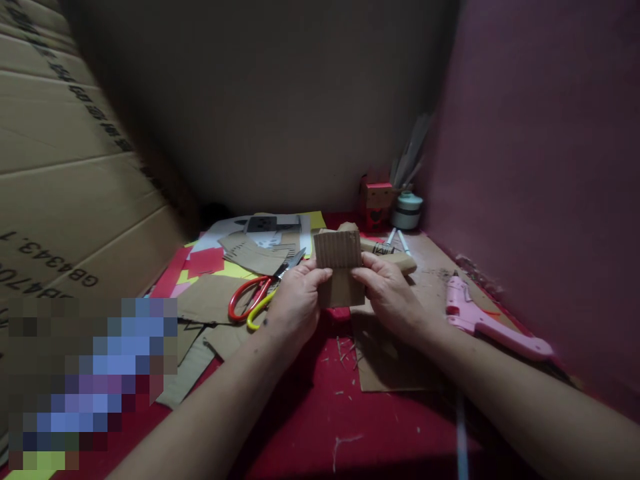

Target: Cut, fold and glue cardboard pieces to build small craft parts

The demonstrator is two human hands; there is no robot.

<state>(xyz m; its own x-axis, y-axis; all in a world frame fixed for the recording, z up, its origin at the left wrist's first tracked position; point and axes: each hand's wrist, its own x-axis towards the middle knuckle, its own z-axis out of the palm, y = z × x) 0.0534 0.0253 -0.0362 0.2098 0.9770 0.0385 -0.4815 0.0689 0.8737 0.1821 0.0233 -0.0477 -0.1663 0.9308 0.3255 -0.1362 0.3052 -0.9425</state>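
A small cardboard piece (341,285) is held upright between both hands over the red table; its upper part has a ribbed strip (337,249). My left hand (299,293) pinches its left edge, thumb on the front face. On the right edge, my right hand (387,287) grips it the same way. The fingers behind the piece are partly hidden. Scissors (270,285) with red and yellow handles lie just left of my left hand. Behind my right hand is a rolled cardboard form (403,262) with black marks.
A pink glue gun (480,320) lies at the right on a cardboard sheet (390,363). Coloured paper (206,261) and cardboard scraps (207,298) cover the left. At the back stand a red box figure (377,200) and a pale green jar (407,212). A large carton (65,167) rises at left.
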